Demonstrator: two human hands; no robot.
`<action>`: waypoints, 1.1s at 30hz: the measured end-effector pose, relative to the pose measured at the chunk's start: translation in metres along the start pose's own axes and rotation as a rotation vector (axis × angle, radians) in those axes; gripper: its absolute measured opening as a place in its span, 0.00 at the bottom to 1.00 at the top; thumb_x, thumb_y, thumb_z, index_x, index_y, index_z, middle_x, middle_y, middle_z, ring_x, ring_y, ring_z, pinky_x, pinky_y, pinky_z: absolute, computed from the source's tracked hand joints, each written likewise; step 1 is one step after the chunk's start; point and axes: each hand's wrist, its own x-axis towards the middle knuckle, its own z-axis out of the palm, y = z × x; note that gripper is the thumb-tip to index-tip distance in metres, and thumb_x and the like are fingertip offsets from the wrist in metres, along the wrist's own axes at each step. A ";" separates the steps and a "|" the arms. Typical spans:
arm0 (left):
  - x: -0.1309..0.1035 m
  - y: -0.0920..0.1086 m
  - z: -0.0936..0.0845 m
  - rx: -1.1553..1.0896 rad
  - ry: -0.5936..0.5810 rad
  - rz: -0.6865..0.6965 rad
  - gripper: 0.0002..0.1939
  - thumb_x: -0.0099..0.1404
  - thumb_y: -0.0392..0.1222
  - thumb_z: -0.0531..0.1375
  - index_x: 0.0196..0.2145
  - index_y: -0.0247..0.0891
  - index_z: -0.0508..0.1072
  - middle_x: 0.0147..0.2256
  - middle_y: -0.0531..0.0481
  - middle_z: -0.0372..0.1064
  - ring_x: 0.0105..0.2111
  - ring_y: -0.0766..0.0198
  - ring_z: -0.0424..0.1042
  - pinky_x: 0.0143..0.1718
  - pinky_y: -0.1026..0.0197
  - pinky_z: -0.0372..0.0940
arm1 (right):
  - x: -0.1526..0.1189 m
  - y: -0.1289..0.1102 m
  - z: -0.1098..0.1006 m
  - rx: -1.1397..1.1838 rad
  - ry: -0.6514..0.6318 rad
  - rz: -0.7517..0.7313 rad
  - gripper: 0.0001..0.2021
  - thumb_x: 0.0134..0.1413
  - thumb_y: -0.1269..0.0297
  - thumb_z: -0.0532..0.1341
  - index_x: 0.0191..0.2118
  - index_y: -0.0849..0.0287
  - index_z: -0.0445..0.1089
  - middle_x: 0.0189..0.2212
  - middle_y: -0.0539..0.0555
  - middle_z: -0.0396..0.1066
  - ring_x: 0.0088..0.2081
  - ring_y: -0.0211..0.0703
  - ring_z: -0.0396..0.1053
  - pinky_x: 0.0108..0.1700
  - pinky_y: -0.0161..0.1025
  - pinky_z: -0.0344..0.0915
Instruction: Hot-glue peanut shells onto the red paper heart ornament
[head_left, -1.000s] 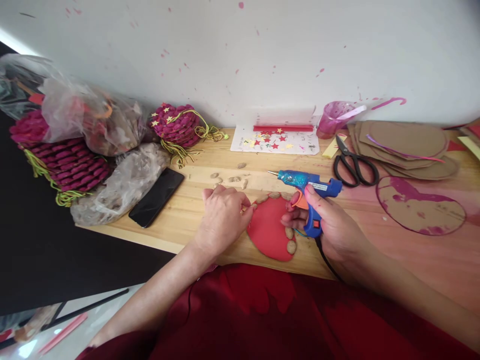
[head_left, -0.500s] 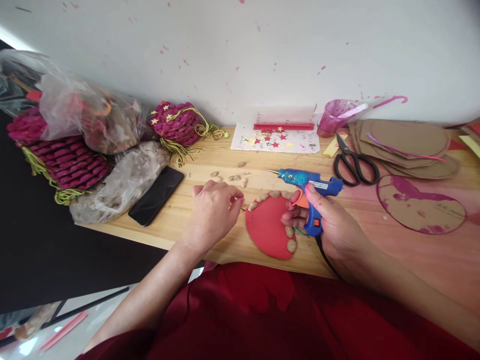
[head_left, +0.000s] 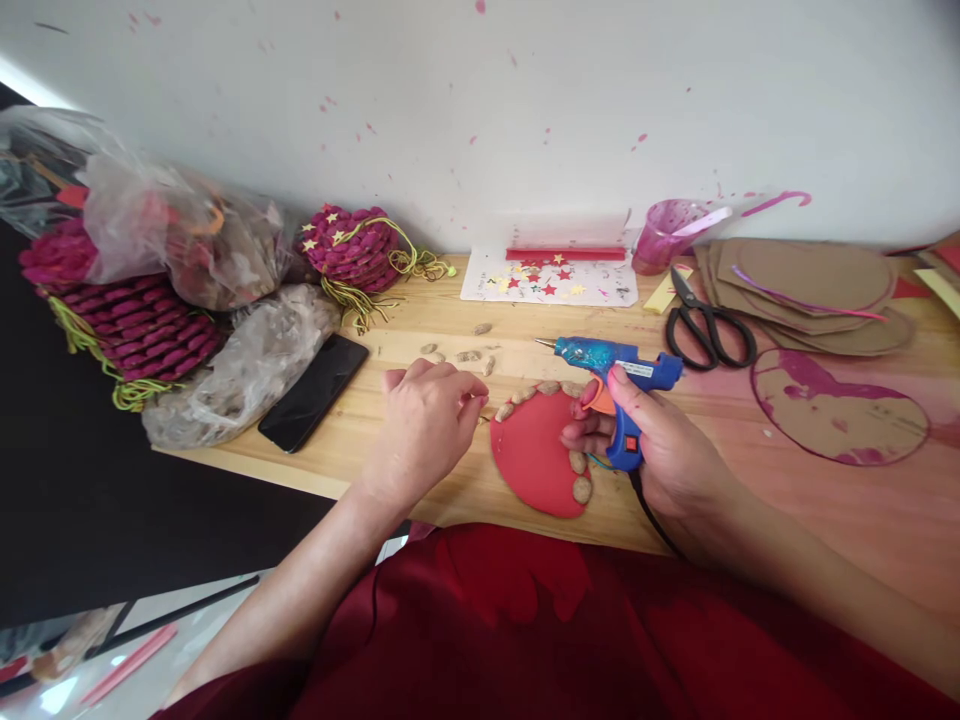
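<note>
My right hand (head_left: 675, 440) is wrapped round a blue hot glue gun (head_left: 600, 355), fingers by its orange trigger and the metal nozzle pointing left. Below the gun lies a red heart-like cutout (head_left: 532, 455) on the wooden table. Brown pieces that look like peanuts in their shells (head_left: 550, 388) line its upper and right edge; my right fingers and the gun hide part of that row. My left hand (head_left: 427, 425) is just left of the cutout, thumb and fingertips pinched together; what they hold, if anything, is hidden. Several loose peanuts (head_left: 469, 356) lie beyond it.
A black phone (head_left: 315, 392) and plastic bags (head_left: 247, 370) lie left, near magenta woven bundles (head_left: 150, 325). At the back are star cutouts on white paper (head_left: 480, 285) and a stained cup (head_left: 660, 235). Scissors (head_left: 709, 325) and cardboard shapes (head_left: 810, 275) sit right. A black cord (head_left: 652, 515) trails from the gun.
Almost nothing differs. The view has shifted very slightly; both hands, the glue gun and the red cutout keep their places.
</note>
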 end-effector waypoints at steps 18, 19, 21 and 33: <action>0.003 0.005 0.002 -0.027 -0.068 0.020 0.10 0.69 0.37 0.59 0.35 0.44 0.81 0.38 0.48 0.80 0.43 0.51 0.72 0.47 0.48 0.56 | -0.002 -0.001 0.003 0.008 0.000 -0.003 0.20 0.49 0.45 0.74 0.32 0.58 0.75 0.29 0.52 0.75 0.28 0.43 0.78 0.31 0.38 0.77; 0.003 0.005 0.002 -0.027 -0.072 0.019 0.10 0.69 0.37 0.59 0.35 0.44 0.81 0.38 0.48 0.80 0.43 0.51 0.72 0.47 0.48 0.55 | -0.002 -0.001 0.003 0.007 0.001 -0.003 0.20 0.49 0.45 0.74 0.32 0.58 0.75 0.29 0.52 0.76 0.28 0.43 0.78 0.31 0.38 0.77; 0.003 0.004 0.002 -0.028 -0.073 0.020 0.09 0.69 0.37 0.60 0.35 0.44 0.81 0.38 0.48 0.80 0.43 0.51 0.72 0.46 0.48 0.55 | -0.001 -0.001 0.003 0.002 0.003 -0.004 0.20 0.50 0.45 0.73 0.32 0.58 0.74 0.29 0.53 0.76 0.28 0.43 0.78 0.31 0.38 0.77; 0.002 0.000 0.000 -0.025 -0.005 0.012 0.12 0.72 0.40 0.58 0.32 0.41 0.79 0.41 0.46 0.80 0.44 0.51 0.73 0.45 0.49 0.57 | -0.002 -0.002 0.003 -0.016 0.006 -0.002 0.20 0.50 0.45 0.73 0.32 0.58 0.74 0.30 0.52 0.75 0.28 0.43 0.78 0.30 0.38 0.76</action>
